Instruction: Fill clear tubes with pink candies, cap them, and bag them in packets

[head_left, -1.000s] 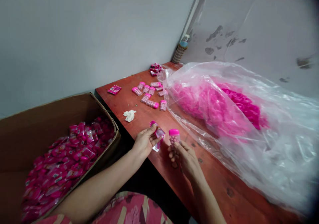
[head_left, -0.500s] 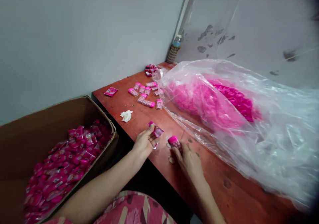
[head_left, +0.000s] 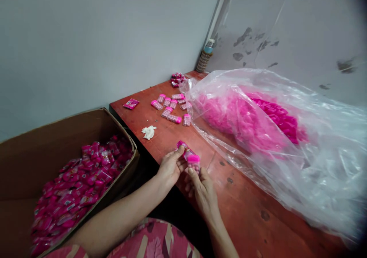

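Note:
My left hand (head_left: 171, 167) pinches a pink printed wrapper (head_left: 185, 148) between thumb and fingers, near the front edge of the red table (head_left: 246, 196). Just to its right, my right hand (head_left: 203, 187) grips a small clear container (head_left: 193, 164) with a pink cap and pale pink beads inside. The cap end meets the right end of the wrapper; whether it is inside the wrapper's opening I cannot tell. Beyond the hands lie several similar bead containers (head_left: 166, 111) in a loose group.
A cardboard box (head_left: 104, 116) at the left holds many pink packets (head_left: 74, 193). A large clear plastic bag (head_left: 321, 181) with pink pieces covers the table's right. Crumpled white tissue (head_left: 148, 132), a flat packet (head_left: 131, 104) and a bottle (head_left: 209, 46) also stand or lie there.
My right hand has moved left and brought the container up against the wrapper. The wrapper in my left hand is turned toward it. The whole view has shifted slightly.

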Demonstrator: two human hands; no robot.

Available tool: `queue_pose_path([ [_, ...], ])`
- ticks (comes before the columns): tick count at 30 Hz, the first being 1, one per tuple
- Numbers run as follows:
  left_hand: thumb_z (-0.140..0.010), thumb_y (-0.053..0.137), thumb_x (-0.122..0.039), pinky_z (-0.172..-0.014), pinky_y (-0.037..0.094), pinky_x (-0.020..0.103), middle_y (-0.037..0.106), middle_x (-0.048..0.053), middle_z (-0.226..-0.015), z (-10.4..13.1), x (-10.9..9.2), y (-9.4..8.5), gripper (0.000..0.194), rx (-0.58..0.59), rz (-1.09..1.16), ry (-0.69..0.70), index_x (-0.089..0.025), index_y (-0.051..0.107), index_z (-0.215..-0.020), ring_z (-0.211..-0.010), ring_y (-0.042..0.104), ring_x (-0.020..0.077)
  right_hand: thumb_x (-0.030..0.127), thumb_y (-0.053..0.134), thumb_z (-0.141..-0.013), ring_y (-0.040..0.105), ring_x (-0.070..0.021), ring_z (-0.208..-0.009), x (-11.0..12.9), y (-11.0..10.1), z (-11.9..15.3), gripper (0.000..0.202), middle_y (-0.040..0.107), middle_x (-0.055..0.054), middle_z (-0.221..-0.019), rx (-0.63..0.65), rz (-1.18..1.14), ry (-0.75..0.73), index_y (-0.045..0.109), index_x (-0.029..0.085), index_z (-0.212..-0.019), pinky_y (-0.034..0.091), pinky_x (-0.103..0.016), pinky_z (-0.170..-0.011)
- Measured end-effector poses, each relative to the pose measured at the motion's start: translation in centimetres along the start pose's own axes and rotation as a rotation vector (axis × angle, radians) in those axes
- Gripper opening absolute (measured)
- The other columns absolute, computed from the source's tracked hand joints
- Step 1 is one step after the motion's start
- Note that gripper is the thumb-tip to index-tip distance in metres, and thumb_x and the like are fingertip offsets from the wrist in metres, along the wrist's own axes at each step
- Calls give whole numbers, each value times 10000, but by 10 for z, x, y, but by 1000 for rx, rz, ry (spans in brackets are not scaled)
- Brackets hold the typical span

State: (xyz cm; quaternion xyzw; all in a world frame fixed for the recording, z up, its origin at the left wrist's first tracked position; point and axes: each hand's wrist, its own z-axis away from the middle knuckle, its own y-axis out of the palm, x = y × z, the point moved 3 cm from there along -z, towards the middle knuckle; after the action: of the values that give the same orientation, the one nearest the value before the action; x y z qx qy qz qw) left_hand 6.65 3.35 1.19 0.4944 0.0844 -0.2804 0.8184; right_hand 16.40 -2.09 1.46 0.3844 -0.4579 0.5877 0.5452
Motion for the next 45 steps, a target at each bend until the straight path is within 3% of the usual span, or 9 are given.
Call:
queue_pose_path([
  [5,-673,713,-302,-489,480,205,601,30,-604,6,-6,5,260,117,-123,37,-98,557,-710,-493,565,105,498,466,-824,473,-83,-392,-7,6,-4,318,543,16,-621,105,-116,-31,435,182,-827,327,-158,-309],
  [9,-652,726,-318,-508,485,211,612,35,-641,9,-7,9,297,226,-255,34,-93,575,-773,-514,568,104,497,474,-820,464,-81,-382,-7,5,-4,320,535,19,-608,84,-126,-49,432,180,-816,331,-162,-310],
  [16,-578,769,-303,-411,416,175,564,10,-515,5,3,3,312,200,-419,-21,-83,551,-611,-426,518,82,504,472,-816,463,-97,-373,-11,-3,-5,315,499,35,-516,-47,91,-104,465,189,-821,374,-185,-341],
  [22,-606,741,-333,-400,426,221,615,64,-573,8,-2,9,304,301,-573,-65,-64,599,-607,-424,548,125,497,456,-828,419,-64,-356,-9,0,-3,303,534,30,-595,179,-263,-26,437,195,-824,282,-149,-305],
  [25,-616,737,-312,-461,453,216,628,64,-592,9,-3,11,273,300,-660,-21,-58,640,-646,-471,572,124,495,477,-818,406,-63,-362,-7,-5,-4,307,510,39,-555,113,-192,-42,453,190,-790,286,-152,-322],
  [28,-612,743,-269,-538,481,211,648,77,-627,12,0,10,232,277,-656,-4,-59,661,-667,-549,605,135,479,524,-796,414,-69,-384,-5,-12,-5,301,470,49,-504,-48,14,-105,478,186,-750,314,-158,-353],
  [33,-661,687,-364,-330,378,222,538,29,-435,16,3,8,311,357,-550,-103,-64,616,-619,-337,482,124,467,481,-829,479,-79,-438,-6,-4,-3,279,539,16,-647,194,-280,-47,483,188,-838,352,-164,-360],
  [38,-606,745,-298,-470,426,193,578,42,-557,18,-9,0,278,200,-472,-4,-51,617,-611,-471,512,84,370,571,-801,603,-135,-704,-6,-5,1,309,597,-51,-917,212,-526,-66,470,208,-1044,497,-224,-558],
  [45,-674,700,-319,-458,386,204,481,-5,-457,33,-1,-6,283,302,-490,-6,-57,623,-600,-423,456,69,345,629,-757,588,-127,-505,0,8,-10,269,600,24,-590,143,-588,-25,431,214,-884,459,-202,-463],
])
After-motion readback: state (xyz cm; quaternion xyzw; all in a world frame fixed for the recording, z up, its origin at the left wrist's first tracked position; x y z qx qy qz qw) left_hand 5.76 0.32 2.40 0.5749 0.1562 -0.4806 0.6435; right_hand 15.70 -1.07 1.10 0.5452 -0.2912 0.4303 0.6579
